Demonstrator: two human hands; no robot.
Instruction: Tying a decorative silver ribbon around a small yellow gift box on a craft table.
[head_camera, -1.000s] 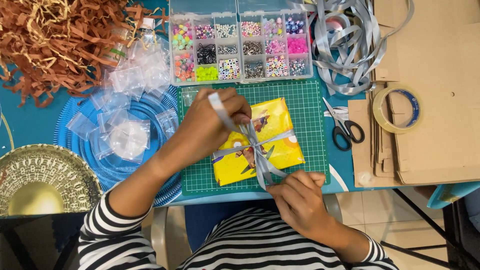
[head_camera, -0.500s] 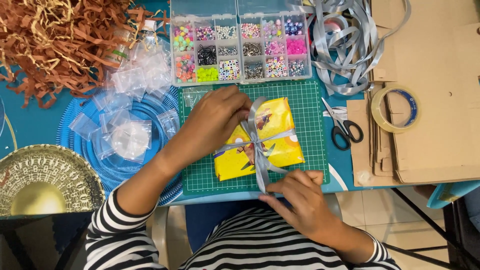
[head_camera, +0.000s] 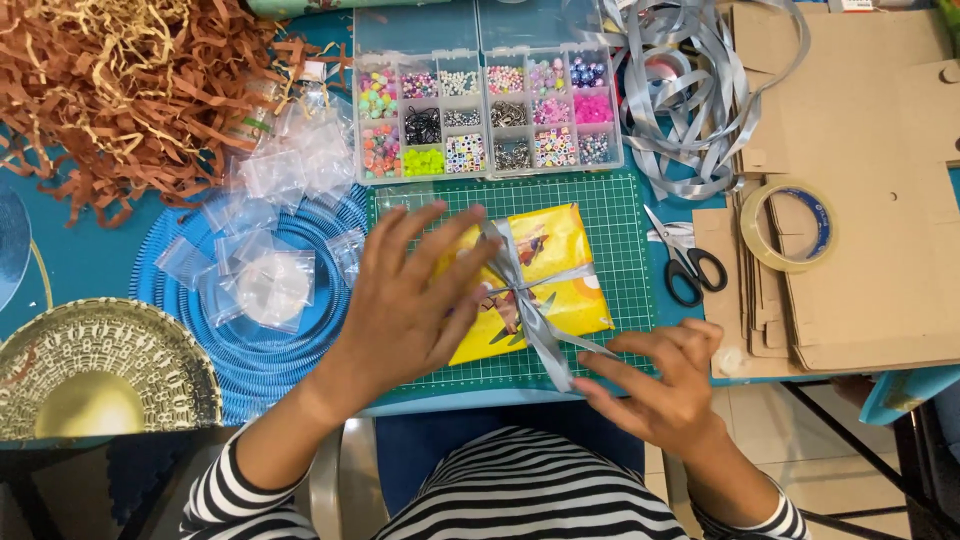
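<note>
On the green cutting mat (head_camera: 610, 215), centre of the blue table:

1. Yellow wrapped parcel (head_camera: 560, 265), lying flat and slightly turned, crossed by grey ribbon (head_camera: 527, 300) that meets in a knot near the parcel's middle. One ribbon tail runs toward 5 o'clock, off the parcel and over the mat's near edge.

2. Left hand (head_camera: 415, 300): fingers spread wide, palm down, covering the parcel's 9 o'clock half. Whether the fingertips press the ribbon's upper tail cannot be told.

3. Right hand (head_camera: 665, 385): at 5 o'clock from the parcel, fingers loosely apart and curled, just beside the lower ribbon tail; nothing pinched that can be seen.

Step judged: ribbon tying, crossing made, bow not yet formed. The next move would call for both tails to be taken up again close to the knot while the parcel is kept from sliding.

Edges and room:
- 12 o'clock: clear bead organiser box (head_camera: 490, 120), its front wall touching the mat's far edge; little room that way.
- 3 o'clock: black-handled scissors (head_camera: 685, 262) just off the mat, blades toward the parcel; tape roll (head_camera: 795, 225) and flat cardboard (head_camera: 860, 150) beyond.
- 1 o'clock: loose heap of spare grey ribbon (head_camera: 690, 90).
- 9 o'clock: small clear bags (head_camera: 270, 285) on a blue ribbed disc.
- 6 o'clock: table edge near; mat strip there bare, the freest room for the tails.
</note>
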